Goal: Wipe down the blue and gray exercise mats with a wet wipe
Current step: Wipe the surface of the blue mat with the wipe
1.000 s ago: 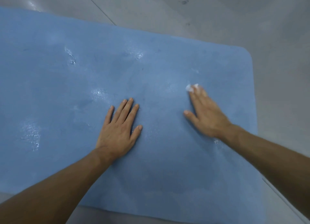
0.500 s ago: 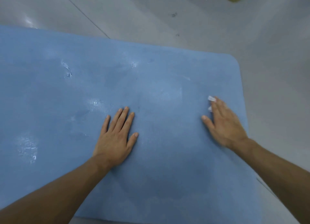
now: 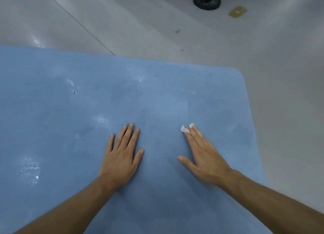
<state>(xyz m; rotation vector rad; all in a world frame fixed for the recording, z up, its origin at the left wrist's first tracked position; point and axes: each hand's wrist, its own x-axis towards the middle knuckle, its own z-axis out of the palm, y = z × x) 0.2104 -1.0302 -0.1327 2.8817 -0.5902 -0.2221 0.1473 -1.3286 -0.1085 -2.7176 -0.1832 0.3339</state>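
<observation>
A blue exercise mat (image 3: pixel 157 97) covers most of the floor in front of me, with wet shiny patches on its left half. My left hand (image 3: pixel 122 155) lies flat on the mat, fingers spread, holding nothing. My right hand (image 3: pixel 203 156) presses a small white wet wipe (image 3: pixel 185 128) against the mat; only a scrap of the wipe shows beyond my fingertips. No gray mat is in view.
Gray glossy floor (image 3: pixel 263 49) surrounds the mat at the top and right. A black caster wheel (image 3: pixel 206 0) stands at the far top right, next to a yellowish patch (image 3: pixel 237 12) on the floor. The mat's rounded corner (image 3: pixel 240 72) is to the right.
My right hand slid the wipe right toward the mat's edge, then back left toward the middle. The left hand stayed flat. My view tilted up, showing more floor and the wheel.
</observation>
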